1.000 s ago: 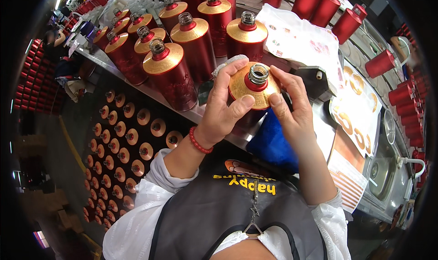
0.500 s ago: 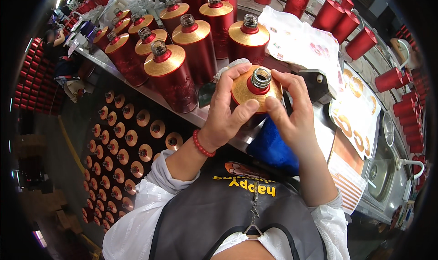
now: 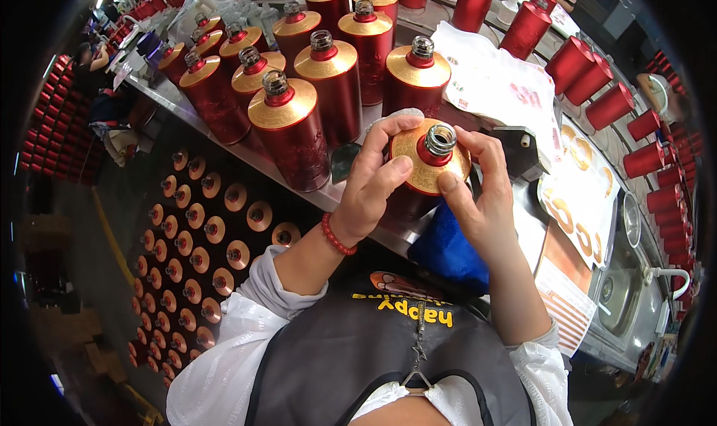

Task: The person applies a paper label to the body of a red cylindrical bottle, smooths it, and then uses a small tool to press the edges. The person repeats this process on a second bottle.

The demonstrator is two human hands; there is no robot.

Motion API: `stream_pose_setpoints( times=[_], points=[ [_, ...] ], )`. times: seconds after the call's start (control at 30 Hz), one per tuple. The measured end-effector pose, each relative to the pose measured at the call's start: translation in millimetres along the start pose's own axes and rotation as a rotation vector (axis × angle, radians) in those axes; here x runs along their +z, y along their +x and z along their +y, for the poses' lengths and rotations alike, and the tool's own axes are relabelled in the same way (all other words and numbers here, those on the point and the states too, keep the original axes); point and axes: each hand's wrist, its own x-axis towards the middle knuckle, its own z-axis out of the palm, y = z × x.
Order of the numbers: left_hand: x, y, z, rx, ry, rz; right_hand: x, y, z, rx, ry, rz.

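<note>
Between my two hands stands a red glass bottle (image 3: 426,173) with a gold decorated shoulder and an open clear glass mouth. My left hand (image 3: 376,173) lies against its left side, thumb on the gold shoulder, fingers curled round the far edge. On the other side my right hand (image 3: 484,179) grips it, its thumb pressed on the near gold rim and its fingers round the back. A whitish cloth or pad shows by the left fingertips. Below the right hand a blue cloth (image 3: 448,250) is partly covered by the bottle and wrist.
Several matching red bottles (image 3: 290,138) crowd the bench to the left and behind. White sheets (image 3: 493,71) lie beyond; a backing sheet with gold ring labels (image 3: 571,194) is at right, near a black device (image 3: 515,151) and a metal sink (image 3: 626,299). More bottles (image 3: 200,260) fill the lower left.
The held bottle shows slightly further right and tilts a little more. My right thumb has shifted down toward the near rim, and the left thumb sits higher on the gold shoulder.
</note>
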Motion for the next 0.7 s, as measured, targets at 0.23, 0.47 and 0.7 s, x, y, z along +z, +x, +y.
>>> stream_pose_setpoints(
  times=[0.23,0.47,0.7],
  points=[
    [-3,-1,-2,0.034,0.108,-0.039,-18,0,18,-0.101,0.055,-0.057],
    [-17,-4,-14,0.176,0.54,-0.106,-57,31,-31,-0.655,-0.457,-0.268],
    [-19,-3,-14,0.167,0.534,-0.107,-52,20,-24,-0.72,-0.326,-0.299]
  ],
)
